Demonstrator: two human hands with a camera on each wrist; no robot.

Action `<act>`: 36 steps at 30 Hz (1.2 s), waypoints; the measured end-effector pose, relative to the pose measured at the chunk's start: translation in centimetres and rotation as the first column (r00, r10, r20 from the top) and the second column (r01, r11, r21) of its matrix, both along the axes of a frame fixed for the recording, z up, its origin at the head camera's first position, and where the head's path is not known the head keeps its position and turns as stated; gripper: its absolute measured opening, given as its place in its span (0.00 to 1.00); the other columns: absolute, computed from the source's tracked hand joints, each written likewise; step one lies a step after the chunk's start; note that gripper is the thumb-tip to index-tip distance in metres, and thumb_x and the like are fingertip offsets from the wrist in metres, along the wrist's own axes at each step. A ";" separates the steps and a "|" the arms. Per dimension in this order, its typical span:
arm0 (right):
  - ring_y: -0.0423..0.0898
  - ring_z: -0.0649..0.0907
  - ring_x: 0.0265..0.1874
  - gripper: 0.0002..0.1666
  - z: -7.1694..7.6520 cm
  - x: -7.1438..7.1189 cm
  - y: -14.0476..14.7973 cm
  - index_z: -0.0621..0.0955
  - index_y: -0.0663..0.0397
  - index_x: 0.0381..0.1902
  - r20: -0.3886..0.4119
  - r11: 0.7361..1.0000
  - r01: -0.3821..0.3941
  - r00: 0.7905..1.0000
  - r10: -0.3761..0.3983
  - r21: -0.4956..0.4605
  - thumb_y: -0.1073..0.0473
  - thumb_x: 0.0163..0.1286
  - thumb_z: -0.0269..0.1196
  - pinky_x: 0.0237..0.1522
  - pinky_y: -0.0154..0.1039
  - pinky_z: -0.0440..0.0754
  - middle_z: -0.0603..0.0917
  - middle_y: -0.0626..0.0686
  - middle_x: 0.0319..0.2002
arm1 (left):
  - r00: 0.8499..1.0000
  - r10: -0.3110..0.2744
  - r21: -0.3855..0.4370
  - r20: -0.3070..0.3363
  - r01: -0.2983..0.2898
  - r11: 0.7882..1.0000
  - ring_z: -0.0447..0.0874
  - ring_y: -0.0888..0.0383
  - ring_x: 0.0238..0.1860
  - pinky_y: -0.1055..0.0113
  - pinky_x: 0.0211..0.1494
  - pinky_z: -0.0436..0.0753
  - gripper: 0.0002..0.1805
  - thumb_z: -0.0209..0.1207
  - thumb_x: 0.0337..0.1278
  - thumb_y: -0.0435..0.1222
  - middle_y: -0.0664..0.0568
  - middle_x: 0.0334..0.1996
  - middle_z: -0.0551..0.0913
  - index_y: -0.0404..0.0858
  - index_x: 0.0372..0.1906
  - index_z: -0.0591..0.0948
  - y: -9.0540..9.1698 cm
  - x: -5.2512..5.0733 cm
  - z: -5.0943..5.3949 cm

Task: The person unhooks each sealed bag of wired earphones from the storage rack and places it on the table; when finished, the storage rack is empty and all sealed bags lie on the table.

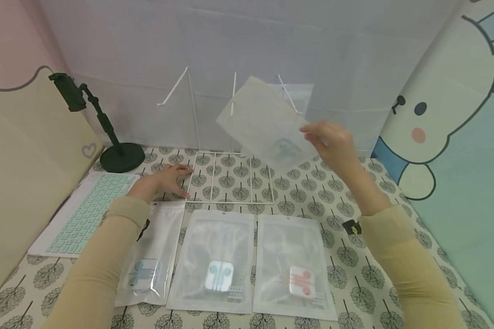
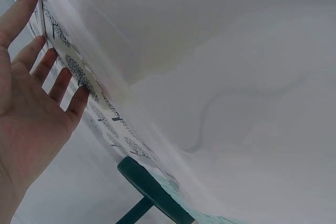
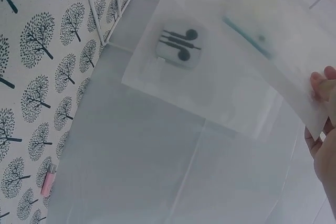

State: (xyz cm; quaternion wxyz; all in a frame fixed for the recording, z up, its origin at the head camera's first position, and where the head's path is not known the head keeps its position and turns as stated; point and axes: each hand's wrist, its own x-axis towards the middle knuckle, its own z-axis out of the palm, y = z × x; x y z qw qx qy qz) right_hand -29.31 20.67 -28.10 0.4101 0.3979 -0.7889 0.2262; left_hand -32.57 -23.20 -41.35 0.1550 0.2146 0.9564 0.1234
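Observation:
My right hand [image 1: 331, 144] pinches a corner of a frosted zip bag [image 1: 257, 116] that holds green earphones [image 1: 287, 148]. Tilted, that bag is raised by the front ends of the middle and right prongs of a white wire rack [image 1: 230, 202]. Behind it hangs another frosted bag [image 3: 226, 98] with dark earphones [image 3: 179, 44] inside, seen best in the right wrist view. With fingers spread, my left hand [image 1: 166, 180] rests at the left side of the rack's base. Whether the held bag is on a prong I cannot tell.
Three zip bags of earphones lie in front: a left bag [image 1: 160, 242], a middle bag [image 1: 199, 233] and a right bag [image 1: 288, 237]. A mint keyboard [image 1: 92, 212] and a dark green stand [image 1: 122, 157] are on the left. A pink lighter-like item [image 3: 48, 181] lies near the cloth's edge.

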 end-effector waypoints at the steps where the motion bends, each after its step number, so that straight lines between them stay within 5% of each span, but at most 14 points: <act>1: 0.52 0.84 0.30 0.08 0.0 0.1 0.0 0.84 0.63 0.35 -0.002 1.000 -0.010 1.000 0.010 0.000 0.73 0.55 0.66 0.35 0.37 0.80 0.87 0.58 0.33 | 1.000 0.003 -0.001 0.003 -0.003 1.000 0.44 0.28 0.69 0.25 0.61 0.52 0.51 0.67 0.47 0.53 0.36 0.71 0.51 0.40 0.73 0.55 0.0 0.0 0.0; 17: 0.51 0.82 0.32 0.18 0.0 1.9 1.1 0.83 0.62 0.44 0.107 0.999 -0.053 0.993 0.053 -0.007 0.77 0.55 0.65 0.43 0.20 0.75 0.85 0.59 0.36 | 1.000 0.010 -0.006 0.006 -0.010 1.000 0.43 0.28 0.69 0.26 0.61 0.52 0.51 0.67 0.48 0.52 0.36 0.72 0.50 0.40 0.73 0.55 0.1 0.1 0.0; 36: 0.34 0.80 0.39 0.20 1.2 4.8 1.5 0.83 0.63 0.45 0.232 0.991 -0.097 0.966 0.115 -0.088 0.80 0.53 0.64 0.44 0.23 0.78 0.85 0.58 0.37 | 1.000 0.006 0.004 0.012 -0.006 1.000 0.43 0.27 0.68 0.25 0.60 0.53 0.52 0.67 0.47 0.54 0.36 0.71 0.51 0.40 0.73 0.55 0.0 0.1 0.1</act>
